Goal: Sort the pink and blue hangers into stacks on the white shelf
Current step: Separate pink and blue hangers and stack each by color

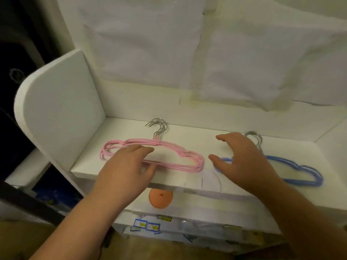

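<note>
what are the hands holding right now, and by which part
Nothing is plainly held. The left hand lies with loose fingers over the pink hangers, the right hand spread over the blue hangers; neither grips.

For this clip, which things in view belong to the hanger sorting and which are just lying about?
Part of the job:
pink hangers, stacked on the left
blue hangers, stacked on the right
white shelf
left hand, over the pink stack
right hand, over the blue stack

Just lying about:
orange disc below the shelf edge
small blue-bordered labels lower down
white sheet behind
</note>
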Available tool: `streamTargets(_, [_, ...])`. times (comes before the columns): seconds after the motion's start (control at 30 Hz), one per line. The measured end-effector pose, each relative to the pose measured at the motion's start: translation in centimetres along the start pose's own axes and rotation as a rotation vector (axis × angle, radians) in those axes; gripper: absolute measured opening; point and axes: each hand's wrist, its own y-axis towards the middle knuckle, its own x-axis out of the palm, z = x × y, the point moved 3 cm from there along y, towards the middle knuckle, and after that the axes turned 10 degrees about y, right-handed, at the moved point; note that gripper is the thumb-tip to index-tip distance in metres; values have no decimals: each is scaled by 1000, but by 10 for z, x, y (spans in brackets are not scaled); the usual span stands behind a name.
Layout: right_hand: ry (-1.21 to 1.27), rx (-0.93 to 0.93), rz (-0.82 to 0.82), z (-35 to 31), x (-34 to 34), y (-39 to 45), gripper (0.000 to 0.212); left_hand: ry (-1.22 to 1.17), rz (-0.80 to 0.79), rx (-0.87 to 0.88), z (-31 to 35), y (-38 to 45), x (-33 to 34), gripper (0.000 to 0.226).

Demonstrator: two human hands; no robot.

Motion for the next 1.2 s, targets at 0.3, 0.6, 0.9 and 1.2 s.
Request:
streamTargets(0.3, [-89,267,226,96,-123,-147,56,38,11,287,161,7,-7,54])
streamTargets(0.6, [-126,453,305,180,-233,-327,53,-87,-57,511,368,-88,6,57])
streamTargets(0.9, [-118,598,337,258,-307,-444,56,-124,-99,742,527,-163,21,56])
streamTargets(1.2, [-111,607,351,372,-358,-441,52,-168,-131,846,660,-129,67,57])
